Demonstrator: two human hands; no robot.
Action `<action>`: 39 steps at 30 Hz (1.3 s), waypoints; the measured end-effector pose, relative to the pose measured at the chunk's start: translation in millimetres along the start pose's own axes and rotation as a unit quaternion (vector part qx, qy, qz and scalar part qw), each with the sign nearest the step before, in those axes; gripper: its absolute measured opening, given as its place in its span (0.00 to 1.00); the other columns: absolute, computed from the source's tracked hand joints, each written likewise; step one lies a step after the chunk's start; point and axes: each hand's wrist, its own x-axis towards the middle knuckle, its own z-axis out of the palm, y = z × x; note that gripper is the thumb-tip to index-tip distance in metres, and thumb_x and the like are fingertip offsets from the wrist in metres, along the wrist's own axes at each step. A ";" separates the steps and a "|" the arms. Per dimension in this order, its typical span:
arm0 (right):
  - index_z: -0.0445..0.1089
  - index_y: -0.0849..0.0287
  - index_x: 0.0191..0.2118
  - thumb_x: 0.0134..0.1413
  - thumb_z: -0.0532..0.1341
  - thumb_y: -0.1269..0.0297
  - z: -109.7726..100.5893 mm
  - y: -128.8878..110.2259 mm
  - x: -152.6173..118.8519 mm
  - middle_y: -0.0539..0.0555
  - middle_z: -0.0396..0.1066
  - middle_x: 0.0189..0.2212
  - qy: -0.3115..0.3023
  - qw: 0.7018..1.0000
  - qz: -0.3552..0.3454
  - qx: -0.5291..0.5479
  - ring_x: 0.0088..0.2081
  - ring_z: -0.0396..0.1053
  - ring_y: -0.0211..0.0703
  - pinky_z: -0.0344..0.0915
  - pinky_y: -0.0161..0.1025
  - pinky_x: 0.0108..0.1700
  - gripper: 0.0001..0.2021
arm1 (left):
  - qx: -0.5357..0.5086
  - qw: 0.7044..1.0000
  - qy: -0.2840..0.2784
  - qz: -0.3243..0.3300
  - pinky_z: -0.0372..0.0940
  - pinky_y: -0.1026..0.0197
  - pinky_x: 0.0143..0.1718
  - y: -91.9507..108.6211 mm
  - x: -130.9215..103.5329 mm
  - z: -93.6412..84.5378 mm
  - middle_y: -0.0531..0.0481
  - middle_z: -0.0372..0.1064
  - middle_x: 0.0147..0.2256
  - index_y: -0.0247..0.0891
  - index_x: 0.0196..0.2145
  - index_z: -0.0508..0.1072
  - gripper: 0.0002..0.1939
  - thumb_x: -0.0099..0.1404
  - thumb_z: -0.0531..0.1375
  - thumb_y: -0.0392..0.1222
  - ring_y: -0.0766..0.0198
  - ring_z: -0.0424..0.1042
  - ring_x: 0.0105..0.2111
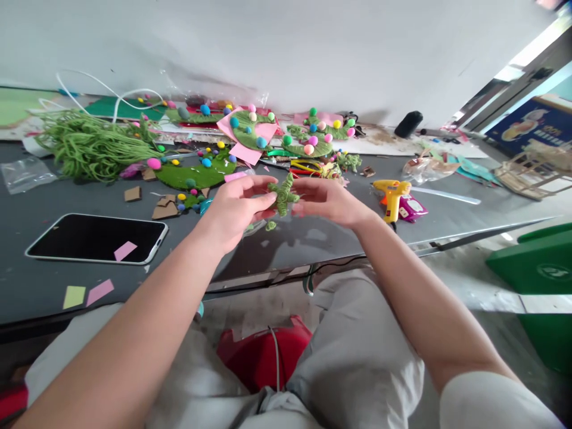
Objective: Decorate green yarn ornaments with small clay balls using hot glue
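Note:
A small star wrapped in green yarn is held up above the front of the grey table, between my two hands. The thumb and fingers of my left hand pinch its left side. My right hand has its fingertips closed about the star's right arm. Under the hands lies a small green yarn piece. Behind them are a pair of yellow-handled pliers and a green leaf-like shape with coloured pom-poms around it.
A bundle of green yarn lies at the back left, with a phone nearer the front. Pom-pom-trimmed green trees stand along the wall. To the right are a yellow glue gun and a purple packet. Green bins flank the table.

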 end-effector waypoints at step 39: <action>0.75 0.58 0.30 0.50 0.68 0.58 -25.5 24.6 23.2 0.49 0.69 0.22 0.309 0.940 -0.022 -0.140 0.24 0.64 0.37 0.66 0.38 0.29 0.09 | -0.073 0.997 0.014 -0.030 0.70 0.62 0.35 -4.9 1.7 0.8 0.50 0.77 0.37 0.39 0.39 0.81 0.10 0.59 0.71 0.33 0.64 0.76 0.35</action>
